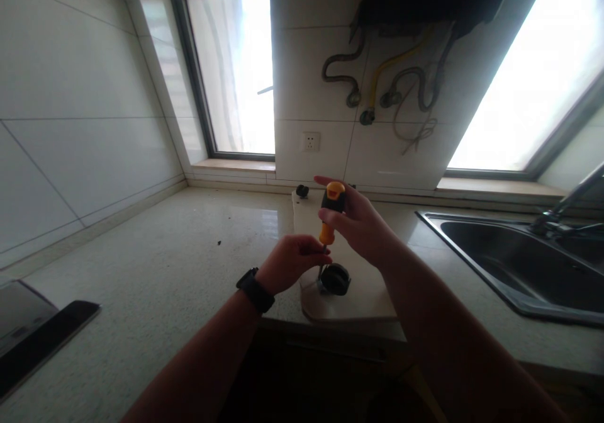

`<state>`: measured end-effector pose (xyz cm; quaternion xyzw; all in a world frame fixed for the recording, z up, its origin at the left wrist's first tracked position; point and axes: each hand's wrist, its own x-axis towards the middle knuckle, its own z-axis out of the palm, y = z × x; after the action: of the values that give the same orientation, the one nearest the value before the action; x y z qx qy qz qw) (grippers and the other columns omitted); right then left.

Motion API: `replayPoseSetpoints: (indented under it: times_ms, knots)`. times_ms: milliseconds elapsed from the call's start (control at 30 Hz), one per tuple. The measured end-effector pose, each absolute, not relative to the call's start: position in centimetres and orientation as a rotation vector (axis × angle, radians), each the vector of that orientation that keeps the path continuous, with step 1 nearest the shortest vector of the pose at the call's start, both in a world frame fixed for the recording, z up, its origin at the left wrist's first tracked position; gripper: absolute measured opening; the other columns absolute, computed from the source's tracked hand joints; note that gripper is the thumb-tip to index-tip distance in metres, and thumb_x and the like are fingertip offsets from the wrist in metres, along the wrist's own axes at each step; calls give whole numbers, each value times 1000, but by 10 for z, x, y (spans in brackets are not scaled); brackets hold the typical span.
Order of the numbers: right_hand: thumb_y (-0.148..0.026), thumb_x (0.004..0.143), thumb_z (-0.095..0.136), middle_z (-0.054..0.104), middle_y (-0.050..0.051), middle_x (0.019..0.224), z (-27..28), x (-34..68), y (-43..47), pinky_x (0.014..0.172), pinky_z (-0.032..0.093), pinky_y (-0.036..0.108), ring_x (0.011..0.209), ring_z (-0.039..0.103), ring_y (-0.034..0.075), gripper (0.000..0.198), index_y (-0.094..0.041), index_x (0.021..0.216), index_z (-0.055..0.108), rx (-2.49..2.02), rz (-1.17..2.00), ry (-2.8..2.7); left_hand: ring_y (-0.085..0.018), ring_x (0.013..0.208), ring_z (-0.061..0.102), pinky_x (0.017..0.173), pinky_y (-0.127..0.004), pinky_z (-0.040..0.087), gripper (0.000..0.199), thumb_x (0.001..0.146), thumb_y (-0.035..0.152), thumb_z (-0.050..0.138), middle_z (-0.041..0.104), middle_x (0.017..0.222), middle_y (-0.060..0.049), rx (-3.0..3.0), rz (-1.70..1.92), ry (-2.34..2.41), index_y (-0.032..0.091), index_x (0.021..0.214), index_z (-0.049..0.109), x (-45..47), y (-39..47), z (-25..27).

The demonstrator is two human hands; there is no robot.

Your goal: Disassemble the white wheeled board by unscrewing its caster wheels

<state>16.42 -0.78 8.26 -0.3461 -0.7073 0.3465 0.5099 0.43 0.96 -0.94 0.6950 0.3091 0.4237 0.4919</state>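
My right hand [356,218] grips the handle of a yellow-and-black screwdriver [333,199], its index finger stretched out. The tool stands nearly upright with its shaft pointing down. Below the handle, my left hand [299,259] pinches around the shaft; a watch with a black band [255,291] is on that wrist. The shaft's lower end meets the base of a round black caster-like part [335,279]. That part sits on a pale board [349,308] with rounded corners, which lies on the counter. The tip itself is too small to make out. Another small black caster-like part [302,191] is at the board's far left corner.
The speckled counter [165,297] spreads left, with a dark flat device [47,341] at its near left edge. A steel sink [495,253] with a faucet [561,212] is on the right. Hoses [377,77] and a wall socket [311,141] are on the back wall between two windows.
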Motion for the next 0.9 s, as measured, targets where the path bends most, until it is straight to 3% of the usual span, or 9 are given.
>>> replayPoseSetpoints:
  times_ms: [167,300,467,767,900]
  knots:
    - [-32,75,75,56,-1,87,77,164,-3,62,50,31,73,56,14,42,-21,110,55,-846,784,-1636,-13,68,61,68,-30,49,26,75,32,86,67,73,2,1703,1124,840,16,75,65,10,9,-13]
    - [-33,70,82,63,4,97,73,163,0,70,55,36,80,63,17,44,-21,103,55,-824,807,-1603,-10,60,48,59,-26,39,41,67,41,91,58,65,5,1688,1225,918,16,71,59,11,10,-18]
    - [-32,66,88,63,0,87,74,162,-3,60,51,31,73,61,15,45,-21,97,58,-826,788,-1650,-9,57,42,55,-25,34,46,63,44,93,54,63,6,1706,1230,965,17,68,55,13,9,-19]
    - [-30,68,86,63,-1,82,78,164,-7,63,54,33,73,60,16,42,-21,102,64,-847,668,-1592,-13,68,56,64,-28,45,40,68,40,91,65,76,1,1651,1162,807,17,83,62,8,9,-11]
    - [-28,67,86,63,-2,80,83,166,-11,64,53,33,72,61,15,38,-22,98,64,-807,624,-1541,-13,69,58,67,-28,46,32,85,46,76,65,78,-1,1647,1145,775,17,89,64,2,12,-9]
